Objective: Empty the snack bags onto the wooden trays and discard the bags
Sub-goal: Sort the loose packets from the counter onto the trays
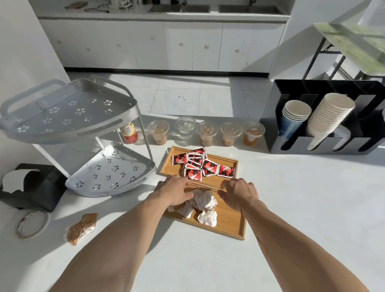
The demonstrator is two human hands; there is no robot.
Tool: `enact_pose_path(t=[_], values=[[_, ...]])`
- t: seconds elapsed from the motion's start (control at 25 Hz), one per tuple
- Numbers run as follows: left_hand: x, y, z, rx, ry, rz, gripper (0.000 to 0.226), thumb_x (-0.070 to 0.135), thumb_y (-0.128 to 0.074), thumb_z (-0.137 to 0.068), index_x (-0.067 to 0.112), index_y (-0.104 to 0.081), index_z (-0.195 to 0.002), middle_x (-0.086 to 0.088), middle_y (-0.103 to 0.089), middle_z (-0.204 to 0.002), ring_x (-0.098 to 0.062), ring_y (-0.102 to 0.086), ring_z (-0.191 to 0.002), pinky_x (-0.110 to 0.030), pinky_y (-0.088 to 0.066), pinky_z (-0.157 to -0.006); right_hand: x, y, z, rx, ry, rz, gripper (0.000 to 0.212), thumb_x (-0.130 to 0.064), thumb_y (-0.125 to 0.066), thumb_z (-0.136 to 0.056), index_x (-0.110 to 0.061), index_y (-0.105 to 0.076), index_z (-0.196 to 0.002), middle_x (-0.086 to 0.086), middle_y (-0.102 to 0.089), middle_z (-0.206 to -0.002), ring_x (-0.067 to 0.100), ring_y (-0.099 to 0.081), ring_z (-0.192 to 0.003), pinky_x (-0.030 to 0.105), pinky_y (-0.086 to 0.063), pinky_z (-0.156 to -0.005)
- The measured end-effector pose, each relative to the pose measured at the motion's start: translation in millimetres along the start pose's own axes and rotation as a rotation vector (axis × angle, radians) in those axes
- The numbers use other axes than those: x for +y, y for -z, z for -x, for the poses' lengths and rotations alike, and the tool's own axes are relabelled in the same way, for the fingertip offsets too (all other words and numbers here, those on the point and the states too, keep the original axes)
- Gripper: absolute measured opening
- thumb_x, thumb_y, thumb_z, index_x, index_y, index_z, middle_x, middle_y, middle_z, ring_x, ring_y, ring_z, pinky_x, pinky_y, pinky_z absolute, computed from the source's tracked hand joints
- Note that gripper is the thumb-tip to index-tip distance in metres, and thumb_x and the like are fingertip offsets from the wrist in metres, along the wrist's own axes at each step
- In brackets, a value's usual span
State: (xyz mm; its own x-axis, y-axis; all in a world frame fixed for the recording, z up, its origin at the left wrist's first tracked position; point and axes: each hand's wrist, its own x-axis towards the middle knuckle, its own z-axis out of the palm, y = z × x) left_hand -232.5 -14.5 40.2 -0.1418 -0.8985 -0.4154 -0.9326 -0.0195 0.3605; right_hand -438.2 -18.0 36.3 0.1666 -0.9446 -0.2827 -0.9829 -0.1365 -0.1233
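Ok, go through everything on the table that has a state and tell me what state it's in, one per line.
Far tray: holds red packets.
Near tray: holds white packets.
Left hand: on the white packets, grip unclear.
Right hand: open, at the near tray's far edge.
Five lidded cups: upright, four partly filled.
Rack: both shelves bare.
Paper cups: stacked in holder.
Brown packets: on the table, off the trays.

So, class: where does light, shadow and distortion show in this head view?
Head view: hard sunlight whitens the table; the rack and forearms cast sharp shadows; wide-angle lens bows the counter; white packets glare near the left hand.
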Motion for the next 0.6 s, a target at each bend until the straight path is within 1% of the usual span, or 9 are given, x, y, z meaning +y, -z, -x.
enact_pose_path(t=[0.12, 0.2, 0.32, 0.4, 0.52, 0.6], values=[[-21.8, 3.6, 25.3, -0.092, 0.047, -0.111, 0.040, 0.044, -0.061, -0.086, 0.022, -0.060, -0.119, -0.003, -0.060, -0.127, -0.023, -0.056, -0.112, -0.036, -0.046, -0.092, -18.9, -1.6, 23.3, -0.012, 0.023, -0.001, 0.034, -0.045, -0.045, -0.098, -0.024, -0.065, -0.116, 0.001, -0.069, -0.114, 0.023, -0.062, -0.103, 0.036, -0.047, -0.088], [-37.3, 6.2, 42.2, -0.127, 0.063, -0.130, 0.039, 0.048, -0.061, -0.083, 0.025, -0.061, -0.115, -0.001, -0.062, -0.123, -0.023, -0.057, -0.109, -0.037, -0.048, -0.093, -32.9, -1.4, 36.5, -0.038, 0.031, -0.007, 0.032, -0.044, -0.045, -0.097, -0.026, -0.067, -0.112, 0.000, -0.070, -0.113, 0.023, -0.064, -0.102, 0.032, -0.049, -0.084], [-61.7, 10.2, 63.8, -0.132, 0.087, -0.139, 0.041, 0.047, -0.060, -0.084, 0.024, -0.061, -0.117, -0.002, -0.059, -0.124, -0.023, -0.056, -0.111, -0.037, -0.047, -0.095, -57.1, -2.3, 48.6, -0.101, 0.055, 0.031, 0.031, -0.042, -0.047, -0.095, -0.029, -0.067, -0.115, 0.000, -0.068, -0.114, 0.023, -0.064, -0.104, 0.028, -0.047, -0.073], [-79.2, 12.5, 77.4, -0.135, 0.109, -0.144, 0.043, 0.046, -0.059, -0.085, 0.024, -0.059, -0.121, -0.002, -0.058, -0.125, -0.023, -0.056, -0.113, -0.036, -0.047, -0.094, -76.1, -8.2, 52.0, -0.125, 0.079, 0.075, 0.033, -0.040, -0.046, -0.094, -0.029, -0.064, -0.119, 0.002, -0.068, -0.115, 0.024, -0.064, -0.102, 0.027, -0.044, -0.069], [-111.7, 14.3, 95.1, -0.131, 0.163, -0.106, 0.042, 0.046, -0.060, -0.085, 0.025, -0.059, -0.121, 0.000, -0.058, -0.124, -0.021, -0.057, -0.111, -0.032, -0.047, -0.089, -105.1, -14.1, 53.1, -0.146, 0.122, 0.091, 0.034, -0.036, -0.047, -0.093, -0.024, -0.063, -0.121, 0.005, -0.067, -0.116, 0.025, -0.064, -0.104, 0.028, -0.047, -0.074], [-138.3, 15.5, 107.1, -0.110, 0.192, -0.066, 0.040, 0.046, -0.062, -0.082, 0.027, -0.060, -0.117, 0.000, -0.060, -0.122, -0.021, -0.058, -0.111, -0.033, -0.047, -0.093, -127.2, -18.2, 51.4, -0.168, 0.162, 0.089, 0.031, -0.033, -0.048, -0.094, -0.022, -0.066, -0.117, 0.004, -0.068, -0.115, 0.024, -0.065, -0.102, 0.029, -0.053, -0.078]])
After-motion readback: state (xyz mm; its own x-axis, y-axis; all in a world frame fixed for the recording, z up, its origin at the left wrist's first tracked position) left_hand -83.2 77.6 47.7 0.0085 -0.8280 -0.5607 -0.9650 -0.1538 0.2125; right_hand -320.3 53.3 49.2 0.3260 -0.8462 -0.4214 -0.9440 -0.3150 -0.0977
